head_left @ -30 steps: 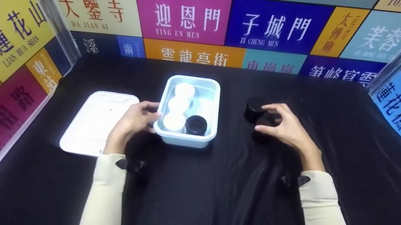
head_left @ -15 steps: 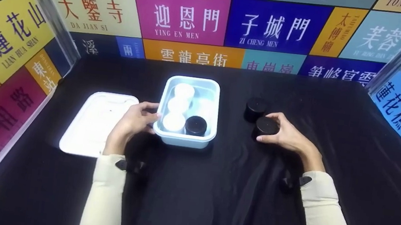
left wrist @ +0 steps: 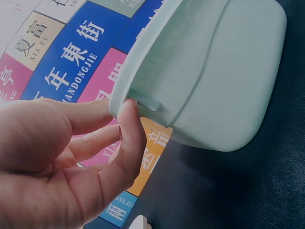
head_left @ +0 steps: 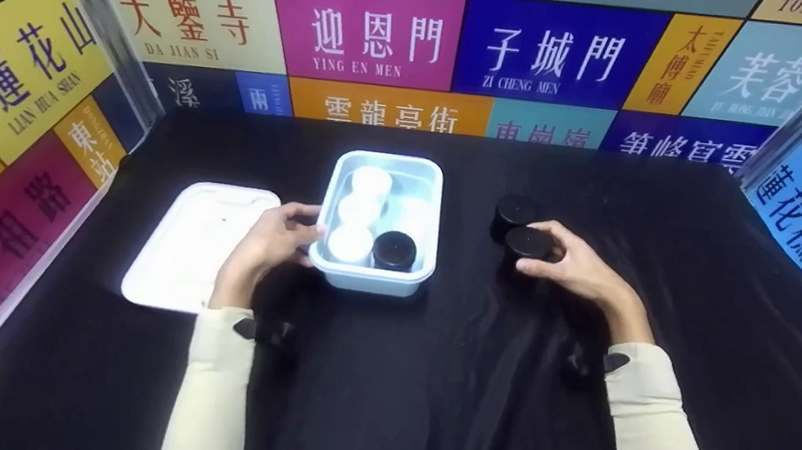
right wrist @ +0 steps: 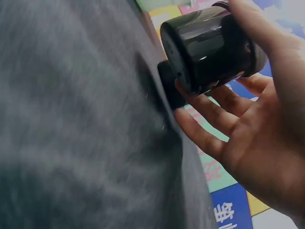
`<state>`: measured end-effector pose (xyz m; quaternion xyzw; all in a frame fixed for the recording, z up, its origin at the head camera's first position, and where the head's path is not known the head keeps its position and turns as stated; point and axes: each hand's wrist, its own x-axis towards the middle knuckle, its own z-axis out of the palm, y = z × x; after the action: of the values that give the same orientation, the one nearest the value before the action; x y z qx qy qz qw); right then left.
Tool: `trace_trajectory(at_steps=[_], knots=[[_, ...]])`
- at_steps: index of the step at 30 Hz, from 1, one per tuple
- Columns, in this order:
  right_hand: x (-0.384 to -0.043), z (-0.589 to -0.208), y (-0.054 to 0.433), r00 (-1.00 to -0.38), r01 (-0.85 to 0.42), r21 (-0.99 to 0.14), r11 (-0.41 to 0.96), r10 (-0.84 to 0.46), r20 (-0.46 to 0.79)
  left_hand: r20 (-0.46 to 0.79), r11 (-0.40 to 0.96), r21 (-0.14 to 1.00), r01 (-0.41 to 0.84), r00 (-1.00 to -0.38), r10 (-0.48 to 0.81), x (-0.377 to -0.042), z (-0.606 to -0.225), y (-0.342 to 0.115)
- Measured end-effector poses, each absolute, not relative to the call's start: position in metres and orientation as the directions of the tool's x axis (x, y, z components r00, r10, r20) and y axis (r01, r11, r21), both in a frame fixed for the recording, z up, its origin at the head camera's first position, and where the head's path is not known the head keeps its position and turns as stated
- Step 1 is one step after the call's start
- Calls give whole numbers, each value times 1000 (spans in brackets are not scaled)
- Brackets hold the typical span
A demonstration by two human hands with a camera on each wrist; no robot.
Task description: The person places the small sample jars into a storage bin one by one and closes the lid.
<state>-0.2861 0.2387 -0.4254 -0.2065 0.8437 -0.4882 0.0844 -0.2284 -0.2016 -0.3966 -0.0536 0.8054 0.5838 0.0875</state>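
My left hand (head_left: pixel 270 244) pinches the left rim of a pale blue-green plastic box (head_left: pixel 369 282); in the left wrist view, thumb and finger hold its lip (left wrist: pixel 125 86). Inside the box stand three white round pieces (head_left: pixel 351 242) in a column on the left, blurred by glare, and a black jar (head_left: pixel 394 249) at the front right. My right hand (head_left: pixel 580 272) grips another glossy black jar (head_left: pixel 529 242), raised off the cloth as the right wrist view shows. Just behind it a further black jar (head_left: pixel 516 209) stands on the cloth, partly hidden.
A white lid (head_left: pixel 179 252) lies flat on the black cloth (head_left: pixel 367 387) to the left of the box, partly behind my left forearm. Printed panels (head_left: pixel 362 32) wall in the back and both sides of the table.
My right hand has closed its fingers round the nearer black jar and lifted it slightly off the cloth. The left hand and the box have stayed in place.
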Motion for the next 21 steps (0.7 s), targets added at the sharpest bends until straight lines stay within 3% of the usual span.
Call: trace_trajectory(at_steps=[21], knots=[[-269,-390,184,-906,-279,-903,326,-401,135,-202,318,930,-183,-979,27,-228,-397,-201]])
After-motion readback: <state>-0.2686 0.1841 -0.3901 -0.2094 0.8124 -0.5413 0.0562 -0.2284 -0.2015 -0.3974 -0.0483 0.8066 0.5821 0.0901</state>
